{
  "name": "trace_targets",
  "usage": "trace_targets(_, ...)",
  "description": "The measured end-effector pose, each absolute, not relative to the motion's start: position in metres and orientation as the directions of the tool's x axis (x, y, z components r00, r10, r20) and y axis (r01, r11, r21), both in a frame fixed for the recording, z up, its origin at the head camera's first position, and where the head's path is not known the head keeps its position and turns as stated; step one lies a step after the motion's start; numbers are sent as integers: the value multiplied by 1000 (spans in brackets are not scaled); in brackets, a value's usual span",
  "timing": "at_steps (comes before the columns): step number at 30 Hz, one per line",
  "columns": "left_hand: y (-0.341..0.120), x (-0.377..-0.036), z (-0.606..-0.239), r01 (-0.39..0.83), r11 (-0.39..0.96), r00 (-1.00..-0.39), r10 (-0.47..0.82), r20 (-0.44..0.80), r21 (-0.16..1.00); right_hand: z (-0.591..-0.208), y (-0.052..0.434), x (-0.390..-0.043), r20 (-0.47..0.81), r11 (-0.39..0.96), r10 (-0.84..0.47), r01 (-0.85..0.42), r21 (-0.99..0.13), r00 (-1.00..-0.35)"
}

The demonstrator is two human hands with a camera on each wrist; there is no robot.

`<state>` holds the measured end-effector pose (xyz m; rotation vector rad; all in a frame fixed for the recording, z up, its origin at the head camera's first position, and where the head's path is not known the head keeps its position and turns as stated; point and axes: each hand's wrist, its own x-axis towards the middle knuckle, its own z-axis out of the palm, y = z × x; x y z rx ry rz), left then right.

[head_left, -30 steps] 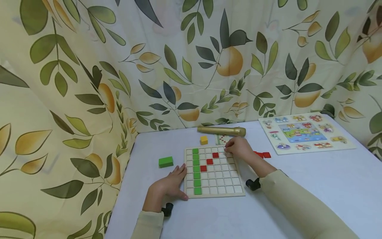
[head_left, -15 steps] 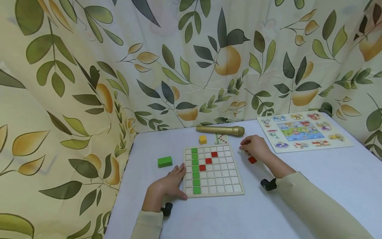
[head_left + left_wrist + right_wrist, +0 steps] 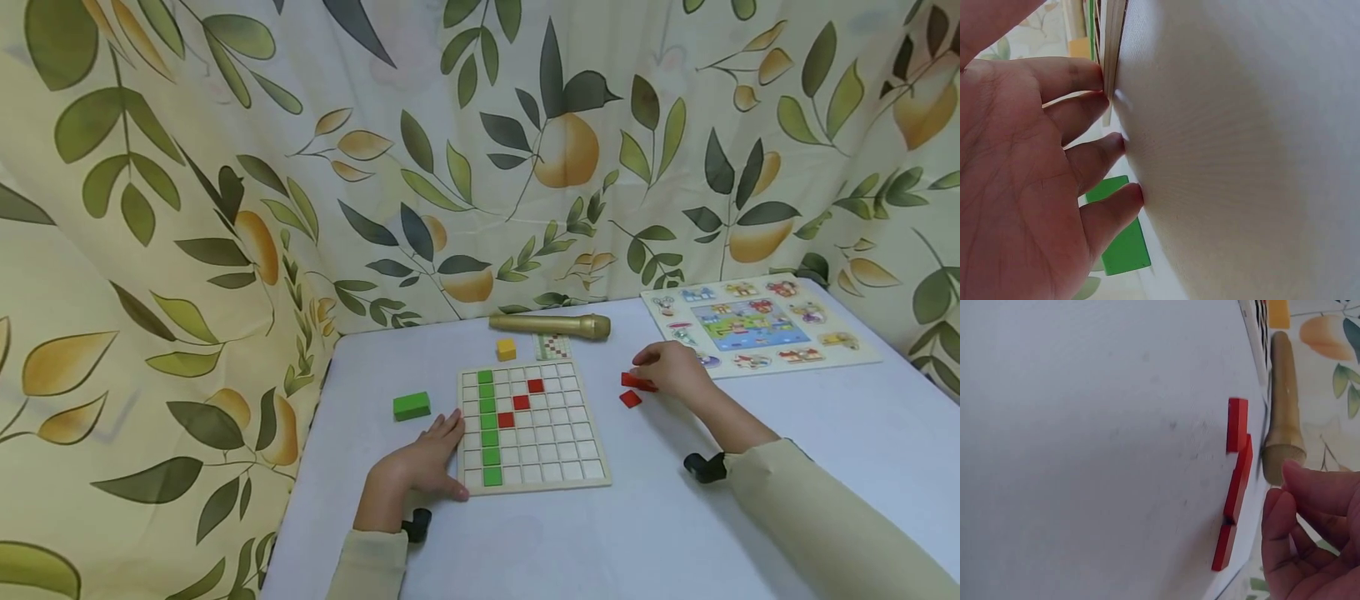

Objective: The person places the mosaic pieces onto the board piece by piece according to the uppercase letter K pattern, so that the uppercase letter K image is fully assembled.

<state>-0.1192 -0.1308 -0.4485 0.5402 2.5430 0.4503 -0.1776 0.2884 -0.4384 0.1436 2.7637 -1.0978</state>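
Right hand [image 3: 671, 369] has moved off the square wooden grid board [image 3: 529, 425], rightward across the table, to the loose flat red square tiles [image 3: 636, 383]; it was over the board's top right corner a second ago; left hand [image 3: 420, 463] unchanged.

Right hand fingers curled, tips at the red tiles; wrist view shows the tiles [image 3: 1235, 481] lying on the white table surface [image 3: 1097, 437] with the fingers [image 3: 1291, 512] just beside them and not closed on any; hand holds nothing visible.

Left hand lies flat, fingers straight, fingertips [image 3: 1110, 144] pressed against the board's left edge [image 3: 1112, 44]; hands well apart.

Board carries a column of green tiles [image 3: 487, 425] and a diagonal of three red tiles [image 3: 521, 402]; the other cells are white.

Green rectangular block [image 3: 412, 406] left of the board; small yellow cube [image 3: 506, 349], small pattern card [image 3: 553, 346] and gold microphone [image 3: 551, 326] behind it; pictured peg puzzle board [image 3: 753, 327] far right.
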Motion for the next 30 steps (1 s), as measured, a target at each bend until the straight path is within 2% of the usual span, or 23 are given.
trace_targets(17,-131,-119,-444,299,861,-790,466,-399,412,-445,322,-168,-210,748,46,173,-641,-977)
trace_targets(23,-131,-120,-447,297,862,-793,462,-398,410,-451,327,-166,-266,746,47,211,-632,-963)
trace_targets(30,-130,-120,-446,298,862,-793,463,-397,410,-454,326,-167,-259,765,38,195,-613,-965)
